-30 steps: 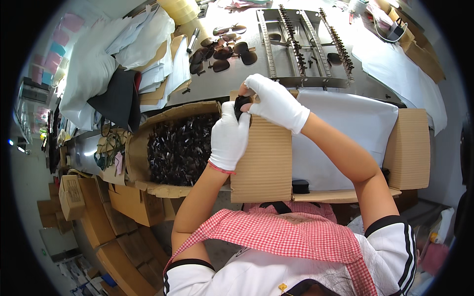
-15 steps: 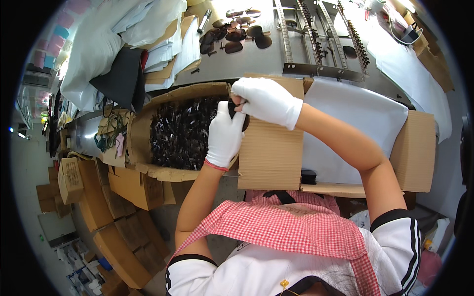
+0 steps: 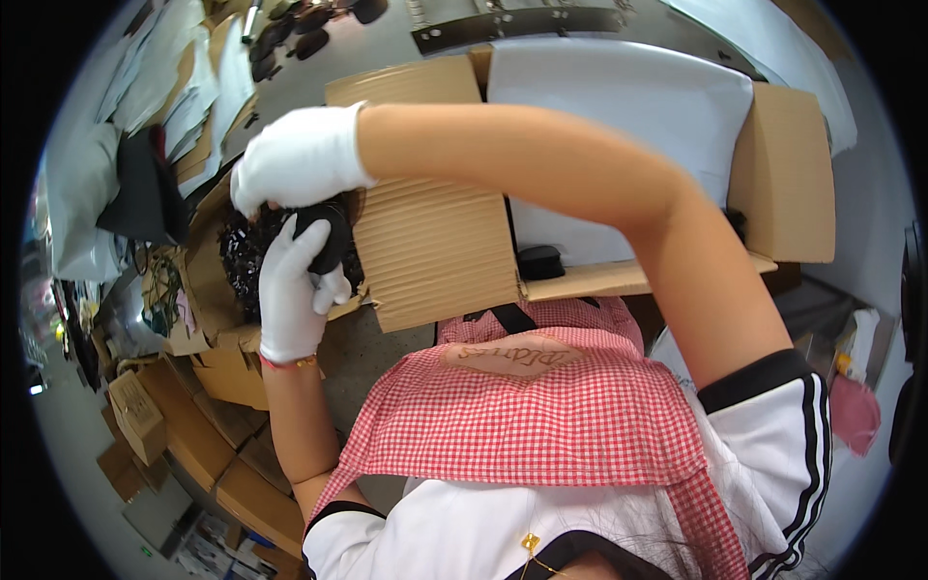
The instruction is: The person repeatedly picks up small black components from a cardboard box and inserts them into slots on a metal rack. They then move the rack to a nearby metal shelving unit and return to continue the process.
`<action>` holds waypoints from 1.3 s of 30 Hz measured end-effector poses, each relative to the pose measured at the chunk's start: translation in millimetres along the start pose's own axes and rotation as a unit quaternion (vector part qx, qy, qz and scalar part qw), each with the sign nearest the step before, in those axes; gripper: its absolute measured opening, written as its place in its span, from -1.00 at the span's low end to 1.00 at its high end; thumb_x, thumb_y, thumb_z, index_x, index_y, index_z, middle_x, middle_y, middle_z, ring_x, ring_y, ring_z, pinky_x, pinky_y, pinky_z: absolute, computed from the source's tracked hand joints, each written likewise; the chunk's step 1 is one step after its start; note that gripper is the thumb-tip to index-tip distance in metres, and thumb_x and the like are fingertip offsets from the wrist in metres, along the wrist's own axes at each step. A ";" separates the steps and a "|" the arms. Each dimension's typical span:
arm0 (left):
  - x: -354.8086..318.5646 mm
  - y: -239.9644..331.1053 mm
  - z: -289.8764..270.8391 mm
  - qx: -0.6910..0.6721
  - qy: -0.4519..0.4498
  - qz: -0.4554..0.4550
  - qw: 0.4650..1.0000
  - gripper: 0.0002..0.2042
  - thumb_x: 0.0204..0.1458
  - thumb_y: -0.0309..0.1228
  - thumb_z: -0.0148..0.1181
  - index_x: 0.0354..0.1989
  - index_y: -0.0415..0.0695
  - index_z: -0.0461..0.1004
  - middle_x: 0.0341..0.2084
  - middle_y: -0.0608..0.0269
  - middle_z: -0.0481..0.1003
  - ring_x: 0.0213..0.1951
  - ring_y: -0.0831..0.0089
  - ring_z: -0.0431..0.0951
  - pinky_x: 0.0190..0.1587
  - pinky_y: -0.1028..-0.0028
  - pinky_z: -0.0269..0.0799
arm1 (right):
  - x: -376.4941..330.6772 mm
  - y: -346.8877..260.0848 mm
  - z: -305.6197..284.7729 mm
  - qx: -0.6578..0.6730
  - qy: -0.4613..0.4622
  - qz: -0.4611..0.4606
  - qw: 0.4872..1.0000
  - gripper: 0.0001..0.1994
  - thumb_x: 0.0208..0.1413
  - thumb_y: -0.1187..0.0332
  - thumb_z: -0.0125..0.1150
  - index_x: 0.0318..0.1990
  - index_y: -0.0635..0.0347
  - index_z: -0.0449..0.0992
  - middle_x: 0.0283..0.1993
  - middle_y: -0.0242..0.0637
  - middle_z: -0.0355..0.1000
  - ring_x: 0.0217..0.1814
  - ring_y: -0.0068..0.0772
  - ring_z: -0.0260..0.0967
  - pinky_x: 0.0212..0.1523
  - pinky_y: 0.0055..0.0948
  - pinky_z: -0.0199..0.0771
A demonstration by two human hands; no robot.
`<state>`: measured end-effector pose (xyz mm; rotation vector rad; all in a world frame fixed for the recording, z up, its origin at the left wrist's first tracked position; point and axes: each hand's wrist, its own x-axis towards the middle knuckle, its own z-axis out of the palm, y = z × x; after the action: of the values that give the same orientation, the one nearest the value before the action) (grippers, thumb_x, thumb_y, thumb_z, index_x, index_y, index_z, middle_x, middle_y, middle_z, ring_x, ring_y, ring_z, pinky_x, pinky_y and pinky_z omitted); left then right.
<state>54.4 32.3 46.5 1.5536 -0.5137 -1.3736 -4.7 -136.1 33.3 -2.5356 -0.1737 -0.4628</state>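
both white-gloved hands meet over the edge of an open cardboard box (image 3: 208, 280) at the person's left, which is filled with a heap of small dark glossy pieces (image 3: 242, 256). the left hand (image 3: 290, 290) has its fingers curled closed around a rounded black piece (image 3: 324, 232), held just above the heap, and the right hand (image 3: 295, 164) comes across from above with its fingers bent down onto the top of that same piece, pinching it. judging by how things lie, the sorting is well short of finished: the box looks heavily loaded, only one piece is in hand, and a few similar dark pieces (image 3: 314, 14) lie on the grey table (image 3: 377, 43) at the far edge. a second cardboard box (image 3: 783, 174) lined with white sheet (image 3: 619, 126) sits to the right, a small black object (image 3: 539, 261) near its front edge. the right forearm hides much of the corrugated flap (image 3: 435, 251), the held piece's exact shape is masked by the gloves, and the metal rack (image 3: 522, 19) is cut off at the top.
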 end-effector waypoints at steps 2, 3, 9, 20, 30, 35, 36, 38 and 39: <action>-11.2 4.3 33.3 0.180 0.040 0.047 0.982 -0.78 0.24 -0.35 -0.02 -0.09 -0.25 0.36 -0.66 0.38 0.39 -0.74 0.61 0.32 -0.66 0.59 0.22 | -36.7 17.7 -20.0 0.035 0.080 -0.002 0.996 -0.78 0.13 0.44 0.11 -0.11 0.06 0.61 -0.11 -0.37 0.55 -0.03 -0.24 0.51 -0.01 -0.30 0.53; -9.8 -1.3 55.6 0.277 0.043 0.143 0.949 -0.77 0.23 -0.35 0.00 -0.07 -0.26 0.36 -0.66 0.35 0.42 -0.72 0.53 0.39 -0.64 0.55 0.27 | -59.3 25.0 -30.5 0.067 0.121 0.006 0.990 -0.81 0.18 0.40 0.12 -0.11 0.08 0.60 -0.13 -0.35 0.55 -0.06 -0.24 0.51 -0.02 -0.34 0.52; 18.2 -37.9 144.8 0.635 -0.234 0.375 0.634 -0.93 0.06 -0.44 0.11 -0.37 -0.14 0.40 -0.60 0.21 0.52 -0.50 0.22 0.59 -0.52 0.32 0.44 | -211.9 29.8 -65.9 0.144 0.126 0.211 0.959 -0.80 0.14 0.56 0.18 -0.08 0.22 0.53 -0.15 -0.32 0.51 -0.12 -0.48 0.45 -0.01 -0.48 0.51; 61.9 -84.5 188.9 0.746 -0.382 0.234 0.493 -0.68 0.14 -0.10 0.06 -0.26 -0.12 0.54 -0.50 0.15 0.60 -0.32 0.21 0.61 -0.13 0.24 0.41 | -314.8 -14.5 6.9 0.274 -0.315 0.429 0.801 -0.45 0.17 -0.04 0.19 -0.02 0.37 0.49 -0.11 0.07 0.54 -0.04 0.03 0.48 0.00 -0.19 0.42; 64.0 -91.7 211.6 0.735 -0.336 0.059 0.587 -0.40 0.17 0.14 0.03 -0.08 -0.28 0.46 -0.33 -0.04 0.60 -0.32 0.12 0.65 -0.20 0.24 0.55 | -293.2 17.2 -62.5 0.112 -0.167 0.369 0.908 -0.64 0.04 0.22 0.27 -0.02 0.16 0.56 -0.10 -0.06 0.55 -0.07 0.04 0.50 0.00 -0.17 0.47; 55.0 -103.2 209.3 0.783 -0.262 0.115 0.553 -0.40 0.20 0.16 -0.04 -0.05 -0.25 0.44 -0.18 -0.02 0.46 -0.19 0.14 0.55 -0.19 0.23 0.49 | -244.6 84.2 -127.4 -0.273 0.152 0.210 0.926 -0.65 0.01 0.26 0.34 -0.03 0.11 0.51 0.05 -0.22 0.45 -0.09 -0.09 0.45 -0.03 -0.21 0.48; 54.9 -103.7 207.2 0.778 -0.271 0.121 0.553 -0.40 0.20 0.16 -0.06 -0.04 -0.25 0.44 -0.19 -0.02 0.46 -0.17 0.15 0.54 -0.17 0.23 0.47 | -233.8 96.1 -134.7 -0.363 0.156 0.178 0.901 -0.59 0.04 0.15 0.35 0.02 0.11 0.52 0.12 -0.22 0.43 -0.11 -0.08 0.47 -0.08 -0.20 0.52; 53.4 -104.6 204.6 0.782 -0.269 0.130 0.548 -0.39 0.22 0.16 -0.10 -0.04 -0.25 0.43 -0.19 -0.03 0.46 -0.13 0.15 0.52 -0.13 0.23 0.44 | -220.1 114.7 -143.4 -0.381 0.014 0.242 0.892 -0.46 0.00 0.02 0.38 0.07 0.14 0.51 0.27 -0.22 0.34 -0.12 -0.07 0.49 -0.14 -0.20 0.56; 55.0 -104.6 204.1 0.763 -0.289 0.106 0.569 -0.42 0.24 0.10 -0.11 -0.03 -0.27 0.42 -0.15 -0.04 0.46 -0.08 0.14 0.50 -0.09 0.19 0.40 | -215.8 122.4 -143.5 -0.393 -0.039 0.237 0.888 -0.46 -0.04 -0.05 0.39 -0.03 0.17 0.55 0.34 -0.22 0.29 -0.13 -0.15 0.53 -0.19 -0.25 0.59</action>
<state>-147.1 -42.4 -50.6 1.9920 -2.7646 -1.0717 -220.8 -322.5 7.8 -3.2245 0.7430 -0.2547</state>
